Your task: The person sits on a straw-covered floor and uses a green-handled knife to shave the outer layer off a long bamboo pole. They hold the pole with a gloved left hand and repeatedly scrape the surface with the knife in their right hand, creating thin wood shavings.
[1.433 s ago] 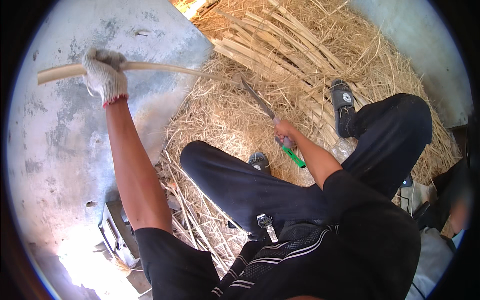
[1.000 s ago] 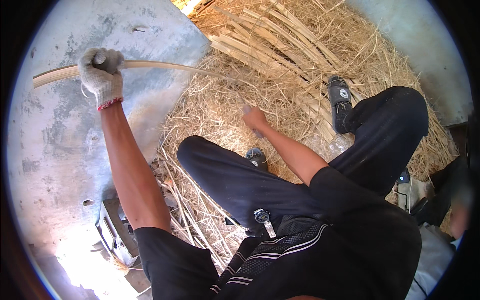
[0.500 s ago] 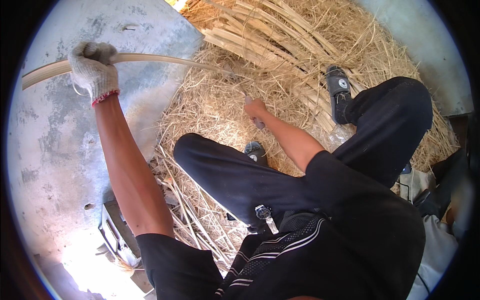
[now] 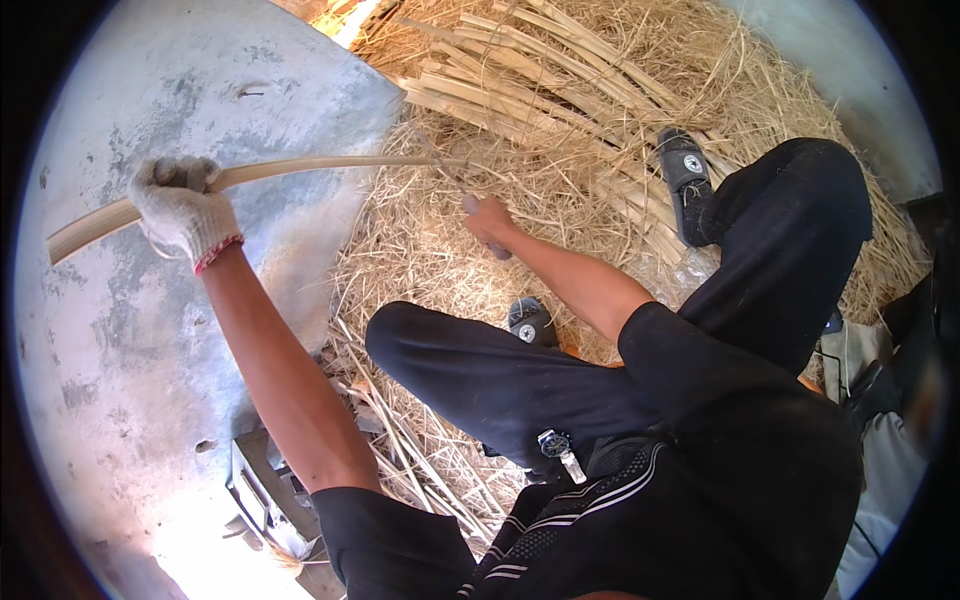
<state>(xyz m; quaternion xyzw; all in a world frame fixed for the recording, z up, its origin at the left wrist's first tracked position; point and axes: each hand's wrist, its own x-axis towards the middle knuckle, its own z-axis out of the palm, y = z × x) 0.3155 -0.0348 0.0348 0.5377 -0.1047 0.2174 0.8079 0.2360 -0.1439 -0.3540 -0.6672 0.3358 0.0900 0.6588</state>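
Observation:
My left hand (image 4: 188, 208), in a white knit glove with a red cuff edge, is closed round a long pale strip of split bamboo or wood (image 4: 300, 166). The strip bows from the far left toward the middle, its far end over the straw. In my bare right hand (image 4: 487, 222) is the handle of a knife (image 4: 449, 174). Its thin blade points up and left, crossing the strip near that far end; whether it touches cannot be made out.
Loose straw-like shavings (image 4: 430, 240) cover the floor, with a bundle of pale strips (image 4: 540, 90) at the back. A grey patchy wall (image 4: 110, 330) stands on the left. My sandalled foot (image 4: 685, 165) rests by the bundle. A wristwatch (image 4: 553, 445) lies at my lap.
My left hand and the strip have come lower and nearer. My right hand has shifted a little left with the knife, whose blade now crosses the strip. The view has also shifted slightly.

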